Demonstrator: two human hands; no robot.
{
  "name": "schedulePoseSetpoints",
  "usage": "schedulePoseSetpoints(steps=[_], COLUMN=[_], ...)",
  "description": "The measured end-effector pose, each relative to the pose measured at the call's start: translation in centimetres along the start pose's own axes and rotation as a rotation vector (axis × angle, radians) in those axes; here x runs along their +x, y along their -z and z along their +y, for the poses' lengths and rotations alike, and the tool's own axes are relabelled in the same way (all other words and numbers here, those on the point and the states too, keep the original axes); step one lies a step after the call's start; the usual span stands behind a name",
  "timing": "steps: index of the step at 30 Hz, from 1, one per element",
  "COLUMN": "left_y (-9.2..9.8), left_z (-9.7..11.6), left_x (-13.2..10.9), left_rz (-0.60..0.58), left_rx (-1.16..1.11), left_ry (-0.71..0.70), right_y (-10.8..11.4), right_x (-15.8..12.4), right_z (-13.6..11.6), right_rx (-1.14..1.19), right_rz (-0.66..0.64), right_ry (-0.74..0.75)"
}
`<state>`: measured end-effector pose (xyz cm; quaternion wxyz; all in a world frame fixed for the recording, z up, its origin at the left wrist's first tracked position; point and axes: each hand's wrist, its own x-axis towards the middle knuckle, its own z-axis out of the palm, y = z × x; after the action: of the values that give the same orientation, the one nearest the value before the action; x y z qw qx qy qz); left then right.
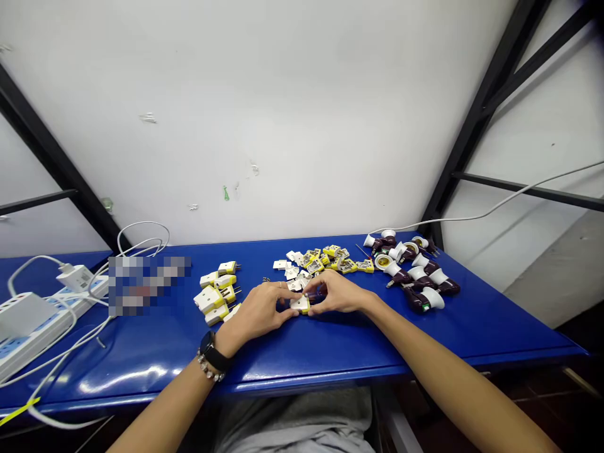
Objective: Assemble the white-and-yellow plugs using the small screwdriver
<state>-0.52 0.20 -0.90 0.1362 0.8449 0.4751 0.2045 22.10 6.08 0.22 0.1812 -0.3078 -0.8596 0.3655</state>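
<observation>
The plug (301,306), white with a yellow edge, is at the near middle of the blue table (358,340). The left hand (258,309) is partly closed, its thumb and fingertips gripping the plug's left side. The right hand (340,293) is curled, thumb and forefinger pinching the right side; a dark red object (321,290) shows among its fingers, its nature unclear. Risk: uneven finger pressure could tilt the plug or part its shell.

At 10 o'clock from the plug, tiny metal pieces (266,279) lie loose; a brush of the left hand could scatter them. From 12 to 1 o'clock, casing parts (314,262) lie heaped close by; a knuckle could spill or mix them. At 9 o'clock, a cluster of plugs (217,296) sits near the left wrist, exposed to an elbow-led sweep.
</observation>
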Motion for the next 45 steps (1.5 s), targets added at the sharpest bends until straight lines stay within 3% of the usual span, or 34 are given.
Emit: schedulePoseSetpoints(steps=[6, 13, 17, 20, 24, 32, 39, 42, 45], left_y=[0.1, 0.4, 1.3, 2.2, 2.3, 0.9, -0.9, -1.5, -1.0], left_z=[0.4, 1.0, -0.8, -2.8, -3.8, -2.4, -2.0, -2.2, -2.4], left_x=[-0.2, -0.3, -0.3, -0.5, -0.5, 0.5, 0.3, 0.0, -0.1], left_rz=[-0.013, -0.040, 0.129, 0.220, 0.128, 0.059, -0.031, -0.014, 0.030], left_rx=[0.033, 0.050, 0.080, 0.263, 0.350, 0.391, 0.423, 0.414, 0.297], left_ry=[-0.012, -0.132, -0.006, 0.140, 0.183, 0.144, 0.045, 0.019, 0.017], right_y=[0.0, 0.0, 0.1, 0.2, 0.4, 1.2, 0.9, 0.7, 0.6], right_x=[0.0, 0.0, 0.0, 0.2, 0.5, 0.7, 0.8, 0.8, 0.9], right_z=[-0.2, 0.1, -0.2, -0.3, -0.3, -0.5, -0.9, -1.2, -1.3], right_rx=[-0.030, -0.008, 0.011, 0.055, 0.157, 0.378, 0.555, 0.631, 0.708], right_rz=[-0.007, -0.030, 0.040, 0.217, 0.441, 0.663, 0.640, 0.616, 0.615], right_ry=[-0.002, 0.013, -0.015, -0.034, -0.038, -0.023, -0.037, -0.045, -0.048])
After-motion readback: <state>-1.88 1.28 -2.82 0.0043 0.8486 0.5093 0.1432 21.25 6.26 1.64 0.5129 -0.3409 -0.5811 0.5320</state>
